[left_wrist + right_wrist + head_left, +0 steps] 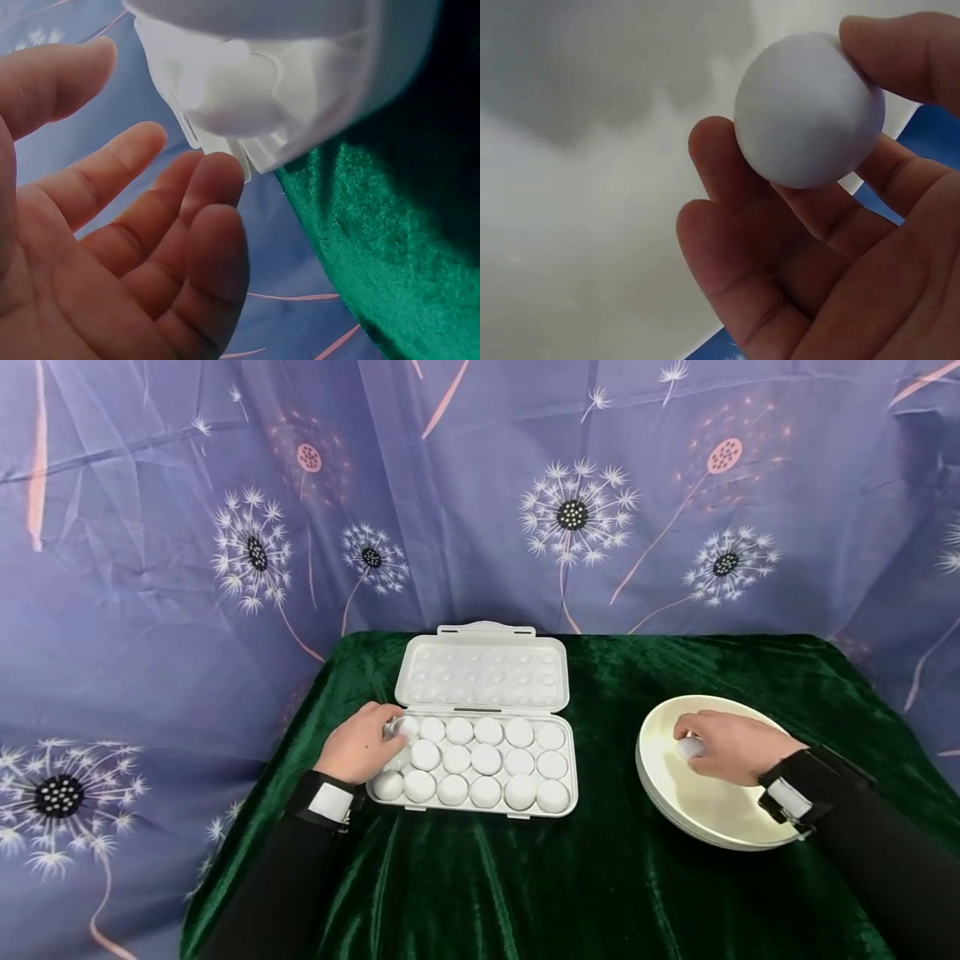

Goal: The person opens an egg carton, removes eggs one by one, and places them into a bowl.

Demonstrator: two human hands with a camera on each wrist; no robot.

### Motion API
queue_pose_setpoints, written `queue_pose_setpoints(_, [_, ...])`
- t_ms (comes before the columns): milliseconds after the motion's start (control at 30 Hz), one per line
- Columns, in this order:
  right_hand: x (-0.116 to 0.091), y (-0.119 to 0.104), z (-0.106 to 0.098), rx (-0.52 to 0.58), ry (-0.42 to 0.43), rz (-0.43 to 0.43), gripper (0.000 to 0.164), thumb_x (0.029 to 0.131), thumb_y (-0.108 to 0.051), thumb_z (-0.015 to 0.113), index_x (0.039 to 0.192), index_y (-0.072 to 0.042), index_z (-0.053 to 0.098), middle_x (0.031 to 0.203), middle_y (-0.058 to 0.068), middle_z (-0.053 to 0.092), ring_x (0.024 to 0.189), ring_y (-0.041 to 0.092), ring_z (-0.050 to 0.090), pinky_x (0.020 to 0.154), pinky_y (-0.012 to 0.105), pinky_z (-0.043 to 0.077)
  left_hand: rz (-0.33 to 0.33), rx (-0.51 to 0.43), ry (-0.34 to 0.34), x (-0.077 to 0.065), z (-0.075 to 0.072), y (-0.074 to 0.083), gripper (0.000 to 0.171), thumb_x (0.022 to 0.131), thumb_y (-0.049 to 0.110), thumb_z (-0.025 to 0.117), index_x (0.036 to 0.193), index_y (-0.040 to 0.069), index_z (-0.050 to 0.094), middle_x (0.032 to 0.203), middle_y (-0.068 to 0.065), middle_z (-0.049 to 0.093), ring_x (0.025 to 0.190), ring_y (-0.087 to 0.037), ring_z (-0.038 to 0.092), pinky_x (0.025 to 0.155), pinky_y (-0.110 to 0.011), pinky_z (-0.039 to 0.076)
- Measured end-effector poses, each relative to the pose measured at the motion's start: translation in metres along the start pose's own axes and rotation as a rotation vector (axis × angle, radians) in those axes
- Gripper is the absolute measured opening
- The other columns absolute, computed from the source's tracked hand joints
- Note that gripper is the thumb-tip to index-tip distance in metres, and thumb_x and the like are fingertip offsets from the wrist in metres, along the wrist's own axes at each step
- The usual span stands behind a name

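Note:
A white plastic egg carton (573, 770) lies with its lid folded back, its rows filled with several white eggs (486, 760). At the carton's left end is my left hand (358, 745), fingertips right at the rim beside the corner egg. In the left wrist view its thumb and fingers (139, 146) stand apart, loosely bent, with nothing between them. My right hand (727, 746) pinches a white egg (810, 112) between thumb and fingers, over a cream bowl (738, 822). The egg's far side is hidden by the fingers.
Dark green velvet cloth (525, 885) covers the table under the carton and the bowl. The open lid (480, 672) leans toward the back edge. A purple curtain (465, 527) with dandelion prints hangs behind and at the sides.

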State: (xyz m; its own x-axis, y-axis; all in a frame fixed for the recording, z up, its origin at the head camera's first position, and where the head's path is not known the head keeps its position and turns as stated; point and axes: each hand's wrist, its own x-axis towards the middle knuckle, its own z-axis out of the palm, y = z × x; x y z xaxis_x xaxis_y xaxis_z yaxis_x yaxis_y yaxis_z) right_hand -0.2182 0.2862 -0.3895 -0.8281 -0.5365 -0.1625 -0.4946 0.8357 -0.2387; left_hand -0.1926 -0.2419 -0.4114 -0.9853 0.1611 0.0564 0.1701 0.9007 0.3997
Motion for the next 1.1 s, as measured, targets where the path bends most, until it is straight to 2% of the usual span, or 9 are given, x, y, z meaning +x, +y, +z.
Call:
queue_pose_setpoints(200, [0.002, 0.005, 0.006, 0.026, -0.013, -0.013, 0.026, 0.088, -0.011, 0.073, 0.112, -0.015, 0.066, 0.098, -0.005, 0.061, 0.079, 0.012, 0.048, 0.072, 0.033, 0.04, 0.003, 0.045, -0.032, 0.007, 0.002, 0.0, 0.048, 0.097, 0.027, 0.067, 0.142, 0.012, 0.059, 0.136, -0.016, 0.058, 0.114, -0.036, 0.061, 0.089, -0.055, 0.05])
queue_pose_setpoints(433, [0.003, 0.007, 0.011, 0.048, -0.011, -0.028, 0.023, 0.085, -0.007, 0.074, 0.102, -0.019, 0.066, 0.09, -0.007, 0.057, 0.075, 0.012, 0.045, 0.07, 0.032, 0.035, 0.0, 0.093, -0.086, 0.016, 0.002, 0.002, 0.05, 0.096, 0.025, 0.07, 0.143, 0.011, 0.058, 0.137, -0.017, 0.058, 0.117, -0.036, 0.06, 0.092, -0.055, 0.048])
queue_pose_setpoints(733, [0.005, 0.007, 0.019, 0.068, -0.029, 0.003, 0.024, 0.083, -0.005, 0.073, 0.103, -0.017, 0.066, 0.093, -0.005, 0.059, 0.075, 0.013, 0.045, 0.07, 0.033, 0.034, -0.009, 0.122, -0.125, 0.021, 0.001, 0.003, 0.052, 0.095, 0.024, 0.072, 0.144, 0.013, 0.059, 0.136, -0.017, 0.058, 0.118, -0.036, 0.059, 0.093, -0.055, 0.048])
queue_pose_setpoints(1100, [0.002, 0.008, 0.024, 0.059, 0.002, 0.007, 0.027, 0.084, -0.007, 0.075, 0.107, -0.018, 0.067, 0.096, -0.007, 0.061, 0.079, 0.014, 0.048, 0.073, 0.034, 0.037, 0.028, 0.224, -0.141, 0.028, 0.001, 0.002, 0.041, 0.092, 0.017, 0.072, 0.133, 0.016, 0.067, 0.12, -0.011, 0.065, 0.108, -0.029, 0.062, 0.088, -0.05, 0.051])
